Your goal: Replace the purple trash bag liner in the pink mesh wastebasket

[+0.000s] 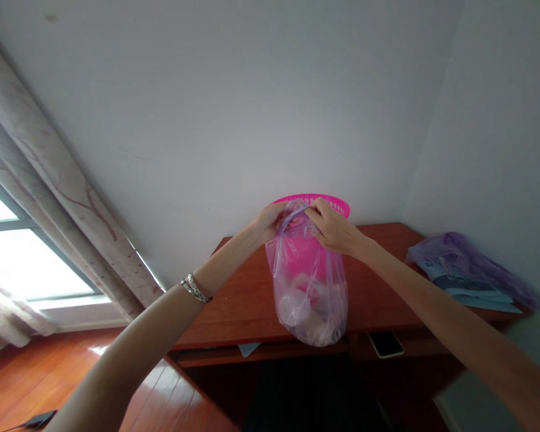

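Note:
A translucent pale purple plastic bag (312,312) hangs from both hands in front of the desk, its bottom bulging with whitish and pinkish items I cannot make out. My left hand (272,221) is closed on the left side of the bag's gathered top. Fingers of my right hand (330,225) pinch the top from the right. Behind the bag stands a bright pink plastic basket (339,204) with a holed rim; most of its body shows only through the film.
The reddish wooden desk (243,294) stands against the wall. On its right lie another purple bag (472,258) and papers (477,297). A phone (386,344) rests at the front, below the desktop. Curtains (67,168) hang by the window on the left.

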A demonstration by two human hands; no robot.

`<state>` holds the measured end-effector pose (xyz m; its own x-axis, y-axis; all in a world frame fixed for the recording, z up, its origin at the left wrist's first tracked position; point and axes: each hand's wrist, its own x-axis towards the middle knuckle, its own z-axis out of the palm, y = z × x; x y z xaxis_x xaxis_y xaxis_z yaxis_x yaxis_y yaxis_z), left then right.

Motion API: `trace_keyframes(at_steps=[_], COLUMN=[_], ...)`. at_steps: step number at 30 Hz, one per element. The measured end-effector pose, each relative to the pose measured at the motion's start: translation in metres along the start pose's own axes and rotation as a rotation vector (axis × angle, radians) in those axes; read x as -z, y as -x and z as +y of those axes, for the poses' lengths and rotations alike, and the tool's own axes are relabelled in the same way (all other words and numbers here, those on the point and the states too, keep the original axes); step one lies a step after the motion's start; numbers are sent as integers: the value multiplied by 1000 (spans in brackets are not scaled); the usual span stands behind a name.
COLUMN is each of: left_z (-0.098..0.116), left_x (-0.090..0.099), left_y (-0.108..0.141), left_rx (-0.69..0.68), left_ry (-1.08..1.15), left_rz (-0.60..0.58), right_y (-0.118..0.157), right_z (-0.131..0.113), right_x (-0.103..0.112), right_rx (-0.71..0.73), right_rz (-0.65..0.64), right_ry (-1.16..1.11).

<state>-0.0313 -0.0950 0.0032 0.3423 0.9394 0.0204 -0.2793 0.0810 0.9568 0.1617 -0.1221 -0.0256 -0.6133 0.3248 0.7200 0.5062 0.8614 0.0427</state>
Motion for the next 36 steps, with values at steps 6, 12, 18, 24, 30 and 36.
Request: trace_keyframes(at_steps=[6, 12, 18, 24, 30, 36], left_z=[-1, 6, 5, -5, -17, -29], left_x=[-1, -6, -12, -8, 20, 48], left_y=[10, 15, 17, 20, 22, 34], left_rx=[-154, -261, -210, -152, -128, -73], left_ry=[-71, -8, 397, 650, 738, 775], left_rz=[221, 297, 326, 373, 396, 415], right_y=[10, 13, 5, 19, 40, 59], right_z=[16, 17, 0, -8, 3, 12], right_x=[-5, -10, -19, -15, -5, 0], right_rx=[-243, -542, -748, -812, -842, -925], right_rz=[136, 306, 623, 762, 830, 862], right_ry=[-624, -1312, -1618, -1805, -1743, -1718])
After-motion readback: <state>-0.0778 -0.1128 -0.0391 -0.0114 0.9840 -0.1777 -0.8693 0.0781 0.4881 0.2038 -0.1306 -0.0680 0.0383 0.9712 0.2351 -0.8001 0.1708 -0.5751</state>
